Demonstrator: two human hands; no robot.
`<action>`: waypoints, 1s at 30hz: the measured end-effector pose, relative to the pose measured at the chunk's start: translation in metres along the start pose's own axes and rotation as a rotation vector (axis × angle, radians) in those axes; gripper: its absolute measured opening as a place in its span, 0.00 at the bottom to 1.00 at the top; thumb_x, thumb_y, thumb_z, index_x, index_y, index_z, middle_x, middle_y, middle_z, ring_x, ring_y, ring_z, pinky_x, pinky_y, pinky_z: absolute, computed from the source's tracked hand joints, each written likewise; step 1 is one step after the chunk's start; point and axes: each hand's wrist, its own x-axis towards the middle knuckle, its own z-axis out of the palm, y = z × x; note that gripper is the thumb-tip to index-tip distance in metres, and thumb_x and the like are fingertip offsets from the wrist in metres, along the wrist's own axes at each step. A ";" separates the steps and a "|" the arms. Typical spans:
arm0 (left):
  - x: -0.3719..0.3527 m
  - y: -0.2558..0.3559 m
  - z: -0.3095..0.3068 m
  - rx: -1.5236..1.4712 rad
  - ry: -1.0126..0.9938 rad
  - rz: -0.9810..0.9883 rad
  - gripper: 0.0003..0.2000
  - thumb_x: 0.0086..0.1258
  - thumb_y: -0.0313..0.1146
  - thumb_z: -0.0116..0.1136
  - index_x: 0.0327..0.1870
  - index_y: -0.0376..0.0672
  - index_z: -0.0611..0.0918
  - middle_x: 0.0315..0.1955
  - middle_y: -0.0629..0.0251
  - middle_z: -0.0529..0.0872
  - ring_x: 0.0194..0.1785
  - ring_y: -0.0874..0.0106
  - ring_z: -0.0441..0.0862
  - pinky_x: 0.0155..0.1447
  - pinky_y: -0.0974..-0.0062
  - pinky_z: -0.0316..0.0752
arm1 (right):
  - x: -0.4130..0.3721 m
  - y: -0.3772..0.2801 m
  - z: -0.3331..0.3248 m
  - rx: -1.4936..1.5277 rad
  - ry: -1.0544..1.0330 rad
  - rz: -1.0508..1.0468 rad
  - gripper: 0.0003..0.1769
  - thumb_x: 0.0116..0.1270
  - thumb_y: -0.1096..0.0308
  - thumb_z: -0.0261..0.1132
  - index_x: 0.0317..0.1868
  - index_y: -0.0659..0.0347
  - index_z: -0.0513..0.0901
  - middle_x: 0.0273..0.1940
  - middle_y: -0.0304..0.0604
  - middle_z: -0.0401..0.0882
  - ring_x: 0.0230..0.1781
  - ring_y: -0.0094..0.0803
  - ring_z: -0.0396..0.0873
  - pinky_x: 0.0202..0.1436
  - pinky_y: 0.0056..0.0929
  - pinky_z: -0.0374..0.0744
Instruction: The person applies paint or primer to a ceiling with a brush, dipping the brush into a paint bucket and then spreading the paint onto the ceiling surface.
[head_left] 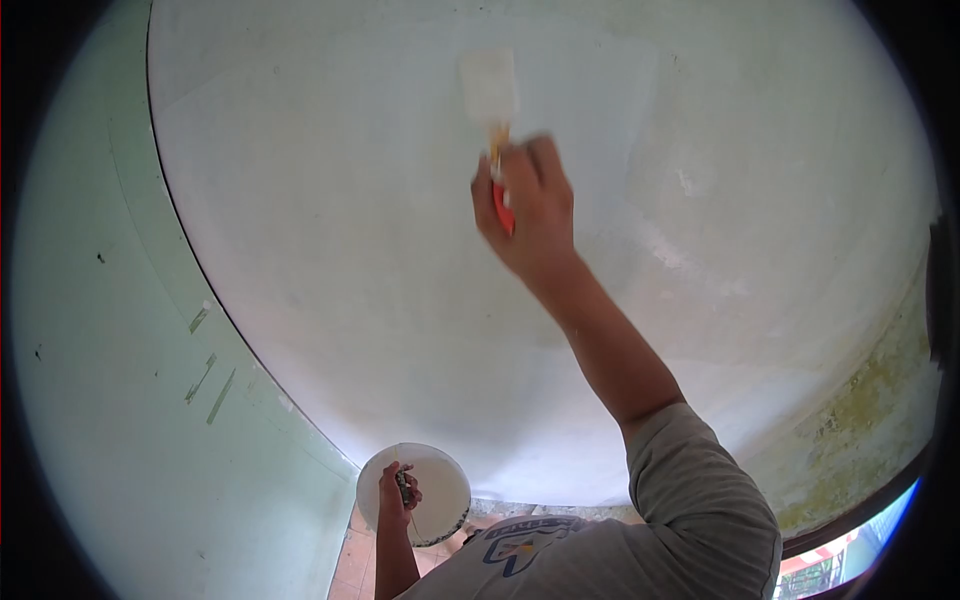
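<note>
My right hand, raised in front of the pale wall, is closed around the red-orange handle of a paintbrush. Its broad white head points up and appears to lie against the wall; motion blurs it a little. Low down, my left hand has its fingers wrapped around the dark, stained grip of a bucket's handle. Beneath that hand hangs the round white bucket, with off-white material inside and dark specks along its rim.
A greenish side wall with scraped marks meets the pale wall at a dark seam on the left. Yellow-green stains mark the lower right of the wall. Reddish floor tiles show below the bucket. Bright daylight enters an opening at lower right.
</note>
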 end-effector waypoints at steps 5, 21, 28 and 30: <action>-0.003 -0.003 -0.012 -0.002 0.030 -0.036 0.22 0.76 0.53 0.52 0.47 0.39 0.80 0.16 0.69 0.74 0.12 0.75 0.70 0.13 0.79 0.61 | -0.184 -0.039 -0.042 0.085 -0.303 0.045 0.09 0.55 0.82 0.70 0.33 0.63 0.79 0.30 0.44 0.67 0.26 0.38 0.73 0.23 0.34 0.71; 0.002 0.012 0.001 0.115 0.103 -0.020 0.22 0.74 0.55 0.54 0.45 0.39 0.79 0.15 0.69 0.74 0.11 0.76 0.69 0.12 0.79 0.58 | -0.048 0.025 -0.074 -0.051 -0.049 0.041 0.12 0.57 0.87 0.72 0.37 0.69 0.78 0.40 0.52 0.80 0.32 0.40 0.78 0.31 0.30 0.77; -0.001 0.014 -0.003 0.122 0.130 -0.036 0.24 0.73 0.57 0.53 0.44 0.40 0.79 0.15 0.70 0.72 0.10 0.75 0.67 0.12 0.78 0.56 | -0.237 -0.030 -0.106 -0.068 -0.282 0.154 0.09 0.51 0.83 0.71 0.32 0.66 0.81 0.33 0.46 0.74 0.31 0.43 0.81 0.31 0.32 0.83; -0.002 0.015 -0.003 0.136 0.143 -0.028 0.24 0.73 0.57 0.53 0.44 0.41 0.79 0.15 0.70 0.72 0.10 0.75 0.67 0.12 0.78 0.56 | -0.266 -0.045 -0.124 -0.032 -0.332 0.253 0.10 0.51 0.84 0.71 0.31 0.65 0.79 0.33 0.46 0.74 0.32 0.42 0.81 0.31 0.32 0.83</action>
